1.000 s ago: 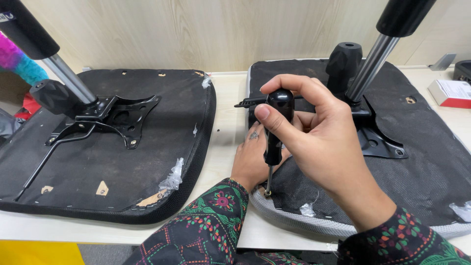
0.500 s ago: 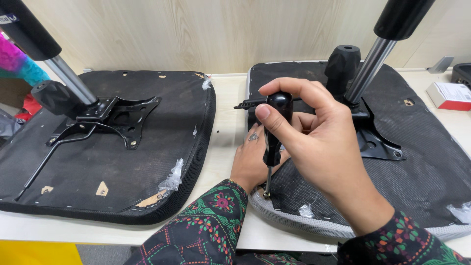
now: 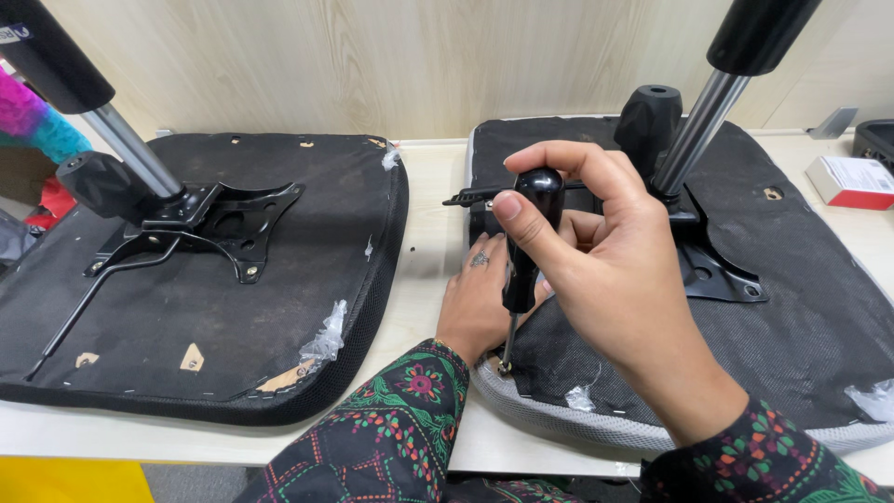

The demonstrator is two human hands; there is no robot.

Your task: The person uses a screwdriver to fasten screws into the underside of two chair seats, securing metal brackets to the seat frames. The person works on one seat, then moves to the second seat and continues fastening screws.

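Right hand wraps around the rounded glossy top of a black plastic-handled screwdriver, thumb on the knob, fingers curled over it; the tool stands nearly upright, its thin metal shaft meeting the near left corner of an upturned black fabric-covered chair seat with a grey mesh edge. Left hand lies flat, fingers spread narrow, pressed on that seat's underside just beside the shaft, a ring on one finger; holds nothing I can see, partly hidden behind the right hand. Both sleeves dark with a green and red floral print. The seat has a matte woven underside, scraps of clear plastic wrap along the edge, a black steel mounting plate bolted on, a shiny chrome gas-lift cylinder with black sleeve rising from it, and a chunky black plastic knob beside the cylinder. A slim black lever sticks out left, behind the screwdriver. Well apart to the left lies a second upturned black chair seat, with torn fabric patches showing tan board, its own black metal bracket and chrome post. Both rest on a pale wooden tabletop against a light wood-grain wall. A small red-and-white cardboard box sits at far right.
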